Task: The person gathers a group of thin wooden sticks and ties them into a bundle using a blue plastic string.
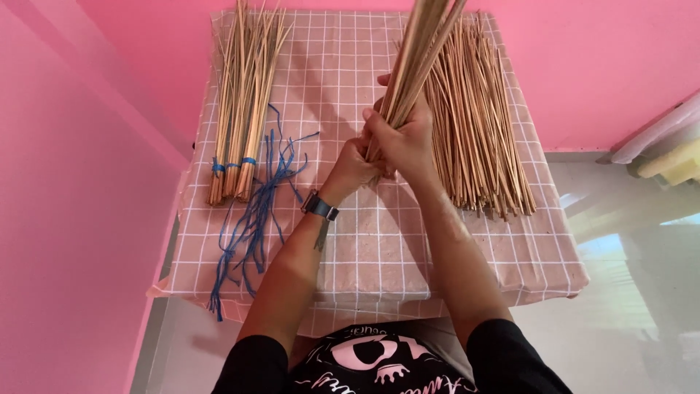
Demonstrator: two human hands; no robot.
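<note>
Black sleeves and a black shirt front with pale pink print (379, 361) fill the bottom edge of the view, nearest the lens, and two bare forearms rise from them over a small table draped in a pink cloth with a white grid pattern (364, 241). That cloth is the landmark for everything else.

Above the middle of the cloth, the left hand (350, 166) and the right hand (407, 138) meet around one thick handful of long, thin, tan wooden sticks (415, 51). Both hands are clenched about its lower end, the left just beneath and touching the right; the handful stands lifted off the cloth, tilted slightly to the right, and its upper end runs out of the top of the view. A dark wristwatch with a blue-grey face (319, 206) sits on the left wrist.

Along the cloth's right side lies a wide loose pile of the same tan sticks (477, 124), spread flat and reaching from the far edge towards the near right part. Along the cloth's left side lie several tied bundles of tan sticks (240, 109), each bound near its lower end with a blue band. Just beside those bundles, towards the cloth's centre, a tangle of loose blue strings (255, 211) trails down and hangs over the near left edge.

Pink walls (80, 182) surround the cloth on the left and beyond it.
</note>
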